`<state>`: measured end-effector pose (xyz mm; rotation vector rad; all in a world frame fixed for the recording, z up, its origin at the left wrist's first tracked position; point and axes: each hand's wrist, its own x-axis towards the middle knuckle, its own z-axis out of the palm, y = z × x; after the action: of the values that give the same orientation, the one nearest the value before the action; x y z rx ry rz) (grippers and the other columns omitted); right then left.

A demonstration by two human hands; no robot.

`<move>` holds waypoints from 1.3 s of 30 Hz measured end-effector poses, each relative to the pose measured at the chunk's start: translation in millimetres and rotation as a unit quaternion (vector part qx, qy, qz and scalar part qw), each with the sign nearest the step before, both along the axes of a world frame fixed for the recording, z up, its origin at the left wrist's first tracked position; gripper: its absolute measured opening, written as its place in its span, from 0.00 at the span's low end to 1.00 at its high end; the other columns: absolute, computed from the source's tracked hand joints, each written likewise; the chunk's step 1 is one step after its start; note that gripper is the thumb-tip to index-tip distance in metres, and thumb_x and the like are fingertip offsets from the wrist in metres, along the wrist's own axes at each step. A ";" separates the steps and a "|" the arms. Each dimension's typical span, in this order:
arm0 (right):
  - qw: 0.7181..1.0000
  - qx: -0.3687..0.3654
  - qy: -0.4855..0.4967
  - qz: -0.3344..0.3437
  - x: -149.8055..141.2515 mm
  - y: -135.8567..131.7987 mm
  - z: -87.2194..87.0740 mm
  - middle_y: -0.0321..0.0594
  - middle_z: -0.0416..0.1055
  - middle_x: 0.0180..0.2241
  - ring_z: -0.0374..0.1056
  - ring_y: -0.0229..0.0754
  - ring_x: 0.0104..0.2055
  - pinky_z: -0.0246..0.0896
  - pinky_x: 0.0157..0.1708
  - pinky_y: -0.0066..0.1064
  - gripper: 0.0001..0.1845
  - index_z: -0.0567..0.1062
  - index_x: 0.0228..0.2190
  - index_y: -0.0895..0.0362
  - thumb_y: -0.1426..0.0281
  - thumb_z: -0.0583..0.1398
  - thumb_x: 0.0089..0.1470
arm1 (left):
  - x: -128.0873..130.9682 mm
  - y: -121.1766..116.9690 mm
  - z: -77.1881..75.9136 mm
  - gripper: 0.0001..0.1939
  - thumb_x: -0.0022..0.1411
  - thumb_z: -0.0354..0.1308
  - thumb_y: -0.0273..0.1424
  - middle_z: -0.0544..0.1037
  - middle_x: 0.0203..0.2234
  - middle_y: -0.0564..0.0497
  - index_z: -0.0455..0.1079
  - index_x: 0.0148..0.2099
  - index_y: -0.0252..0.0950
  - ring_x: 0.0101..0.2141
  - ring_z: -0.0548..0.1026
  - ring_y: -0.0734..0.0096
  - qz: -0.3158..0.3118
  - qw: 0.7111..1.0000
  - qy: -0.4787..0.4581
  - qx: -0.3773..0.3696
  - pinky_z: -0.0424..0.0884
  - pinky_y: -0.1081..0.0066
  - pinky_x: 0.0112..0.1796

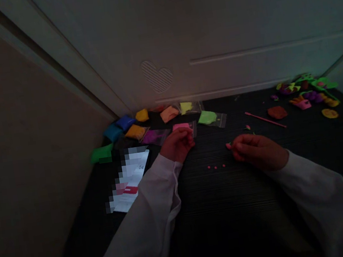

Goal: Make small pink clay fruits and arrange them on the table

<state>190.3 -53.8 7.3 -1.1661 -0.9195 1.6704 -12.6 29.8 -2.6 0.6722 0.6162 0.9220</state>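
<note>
facing a white door [208,25], dark ribbed mat [221,206] underhand

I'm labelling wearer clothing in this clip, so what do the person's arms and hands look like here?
Both arms are covered by long, loose, light-coloured sleeves, whitish in the dim light, ending at the wrists. The left hand and right hand are bare: no gloves are visible, and no rings or watch can be made out. The sleeves look plain, with no visible markings.
</note>
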 end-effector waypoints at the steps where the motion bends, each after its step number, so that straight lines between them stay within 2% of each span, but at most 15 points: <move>1: 1.000 0.001 -0.002 -0.001 0.0 -0.1 0.2 0.32 0.66 0.17 0.58 0.29 0.20 0.51 0.21 0.26 0.12 0.70 0.22 0.58 0.63 0.64 0.37 | 0.0 -0.1 0.2 0.04 0.46 0.52 0.24 0.65 0.17 0.53 0.67 0.28 0.31 0.21 0.63 0.79 0.002 1.000 0.001 0.000 0.59 0.75 0.24; 10: 1.000 0.003 -0.017 0.008 -0.7 -1.3 1.7 0.35 0.68 0.22 0.61 0.31 0.24 0.54 0.24 0.27 0.12 0.72 0.28 0.58 0.66 0.63 0.38 | -0.2 0.1 0.2 0.04 0.46 0.52 0.24 0.65 0.16 0.53 0.67 0.27 0.31 0.21 0.63 0.79 0.002 1.000 0.004 0.000 0.58 0.75 0.24; 18: 0.999 0.029 -0.030 0.026 2.5 -1.0 -2.2 0.30 0.63 0.17 0.57 0.30 0.20 0.52 0.24 0.28 0.11 0.68 0.20 0.56 0.68 0.65 0.34 | -0.1 0.4 -1.0 0.04 0.46 0.51 0.24 0.65 0.17 0.53 0.67 0.27 0.31 0.21 0.64 0.79 0.001 1.000 0.000 0.001 0.58 0.75 0.23; 24: 0.998 0.024 -0.044 0.033 2.1 -1.8 -2.0 0.35 0.68 0.23 0.61 0.33 0.25 0.53 0.25 0.28 0.11 0.72 0.28 0.56 0.64 0.62 0.40 | -0.3 0.1 -1.2 0.04 0.46 0.52 0.24 0.65 0.17 0.53 0.67 0.27 0.31 0.21 0.64 0.78 0.003 1.000 0.003 -0.003 0.59 0.75 0.24; 28: 0.999 0.023 -0.021 0.018 0.0 -1.3 -0.7 0.36 0.66 0.21 0.61 0.34 0.24 0.53 0.24 0.29 0.12 0.71 0.23 0.57 0.60 0.61 0.40 | 0.1 -0.1 -0.3 0.04 0.46 0.52 0.24 0.65 0.17 0.53 0.67 0.27 0.31 0.21 0.64 0.79 0.004 1.000 0.003 -0.001 0.59 0.75 0.23; 32: 1.000 0.026 0.002 0.000 -1.2 -0.7 1.2 0.35 0.63 0.18 0.58 0.33 0.21 0.52 0.23 0.30 0.15 0.69 0.18 0.57 0.57 0.62 0.37 | 0.0 0.2 -0.4 0.04 0.46 0.51 0.24 0.65 0.17 0.53 0.67 0.27 0.32 0.21 0.64 0.79 -0.001 1.000 0.004 0.001 0.59 0.75 0.24; 39: 0.998 0.026 0.059 0.013 2.4 -2.2 -0.8 0.34 0.64 0.19 0.58 0.33 0.22 0.53 0.24 0.30 0.11 0.71 0.21 0.56 0.60 0.61 0.39 | -0.7 1.5 -3.1 0.04 0.46 0.52 0.24 0.65 0.17 0.53 0.67 0.28 0.32 0.21 0.64 0.78 -0.006 1.000 -0.004 0.008 0.59 0.75 0.24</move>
<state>192.7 -56.0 6.5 -1.0140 -0.9017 1.7072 -13.3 31.4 -5.8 0.6861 0.5977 0.9190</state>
